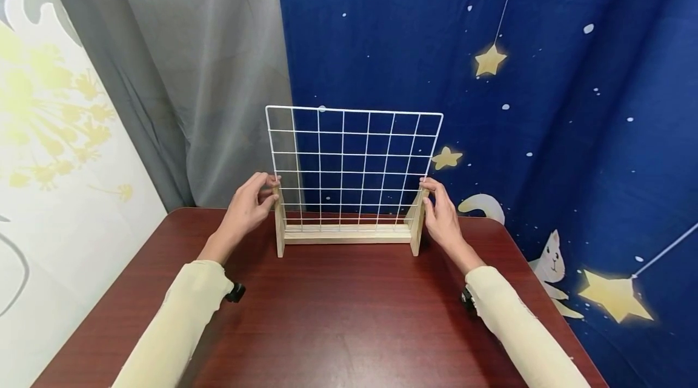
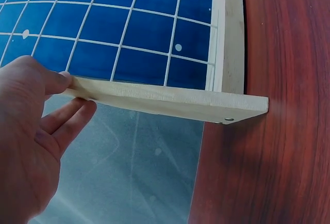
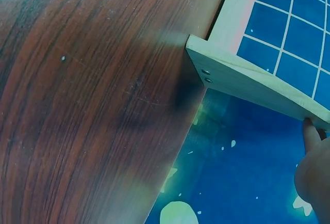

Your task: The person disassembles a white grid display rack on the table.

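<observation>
A white wire grid panel [image 1: 343, 133] stands upright in a pale wooden stand [image 1: 349, 239] near the table's far edge. My left hand [image 1: 249, 203] pinches the upper end of the stand's left side piece [image 1: 280, 230]; in the left wrist view, the thumb and fingers lie on opposite faces of that wood [image 2: 165, 100]. On the other side, my right hand [image 1: 443, 215] holds the top of the right side piece [image 1: 417, 227]. Much of that hand is cut off in the right wrist view, where a finger [image 3: 310, 136] touches the wood [image 3: 247, 82].
The dark red wooden table [image 1: 338, 315] spreads in front of the stand. Behind it hang a grey curtain [image 1: 218, 73] and a blue curtain [image 1: 392, 24] with stars. A white patterned surface [image 1: 65, 242] is on the left. Each wrist wears a small black device [image 1: 235, 292].
</observation>
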A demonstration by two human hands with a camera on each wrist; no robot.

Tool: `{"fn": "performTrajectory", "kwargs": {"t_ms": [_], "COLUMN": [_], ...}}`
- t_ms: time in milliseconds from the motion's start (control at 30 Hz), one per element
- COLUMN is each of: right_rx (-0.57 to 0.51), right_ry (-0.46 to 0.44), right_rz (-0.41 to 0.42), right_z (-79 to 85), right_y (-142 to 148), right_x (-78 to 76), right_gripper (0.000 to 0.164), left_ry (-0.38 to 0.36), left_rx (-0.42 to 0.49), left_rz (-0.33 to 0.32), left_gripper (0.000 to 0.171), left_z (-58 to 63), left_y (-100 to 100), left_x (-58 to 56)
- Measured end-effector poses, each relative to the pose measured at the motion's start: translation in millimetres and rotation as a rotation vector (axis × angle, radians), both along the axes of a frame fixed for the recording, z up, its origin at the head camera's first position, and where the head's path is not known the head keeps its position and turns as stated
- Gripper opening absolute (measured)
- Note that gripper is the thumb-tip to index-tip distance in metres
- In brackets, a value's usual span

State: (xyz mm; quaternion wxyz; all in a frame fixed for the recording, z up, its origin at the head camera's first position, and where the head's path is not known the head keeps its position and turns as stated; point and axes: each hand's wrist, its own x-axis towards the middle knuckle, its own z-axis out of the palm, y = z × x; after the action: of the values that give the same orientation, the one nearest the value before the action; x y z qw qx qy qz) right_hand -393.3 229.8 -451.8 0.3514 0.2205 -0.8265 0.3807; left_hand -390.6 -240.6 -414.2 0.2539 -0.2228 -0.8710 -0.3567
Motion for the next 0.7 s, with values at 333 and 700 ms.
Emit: {"fn": "performTrajectory", "kwargs": {"t_ms": [333,700], "right_rx": [-0.021,-0.022], "right_ry": [0.01,0.001], "right_rz": [0.019,0.01], "right_z": [-1.5,-3.4], "right_y": [3.4,3.2], "right_x": [-0.7,-6.6], "right_gripper": [0.037,0.037], "left_ry": [0.023,0.082], "left_rx": [-0.036,-0.028], "left_rz": [0.04,0.004], "left_gripper": [0.018,0.021], "left_z": [-1.1,-4.3], "left_y": [0.7,-0.6], "left_x": [7.1,24.5]}}
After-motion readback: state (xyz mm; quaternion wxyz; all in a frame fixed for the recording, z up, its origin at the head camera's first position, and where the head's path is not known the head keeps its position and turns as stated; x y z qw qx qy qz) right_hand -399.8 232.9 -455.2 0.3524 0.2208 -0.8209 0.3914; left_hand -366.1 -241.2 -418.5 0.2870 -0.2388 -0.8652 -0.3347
